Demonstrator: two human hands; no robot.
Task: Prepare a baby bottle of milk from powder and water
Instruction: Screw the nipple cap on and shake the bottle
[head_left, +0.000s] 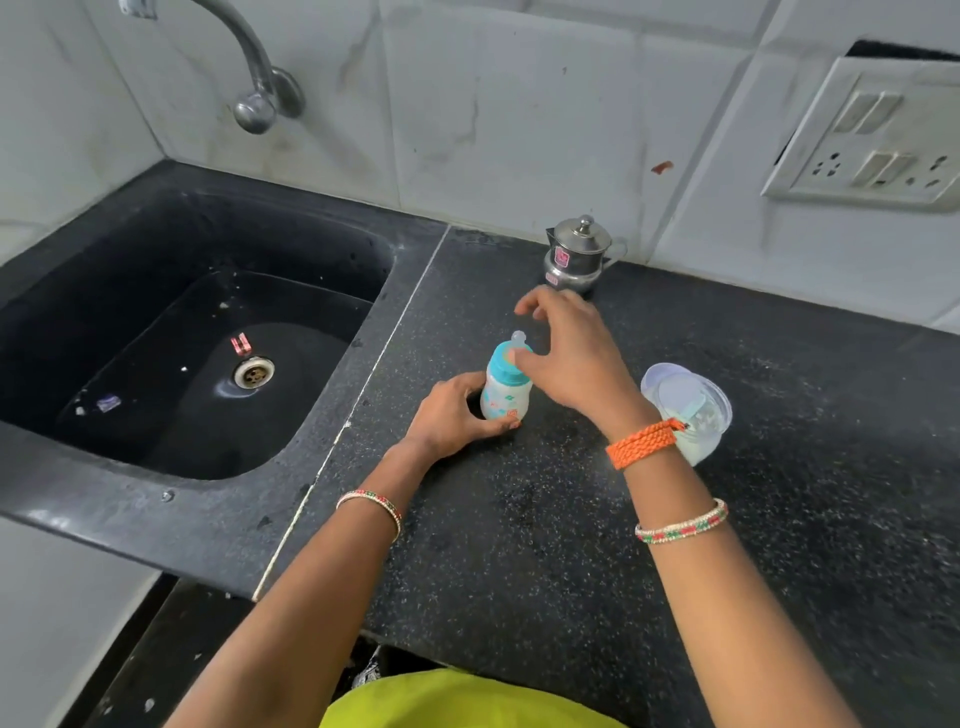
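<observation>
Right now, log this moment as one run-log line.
step: cap on bottle | left hand: grips baby bottle base | right hand: thumb at teal cap | powder container: right, lid on | steel pot: behind

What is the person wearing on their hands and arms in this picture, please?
Both forearms are bare, with no sleeves or gloves. The left wrist carries one thin beaded bangle in white, red and green. The right wrist has a braided orange band and, further up the forearm, a similar beaded bangle. No rings can be made out on the left hand or the right hand.
</observation>
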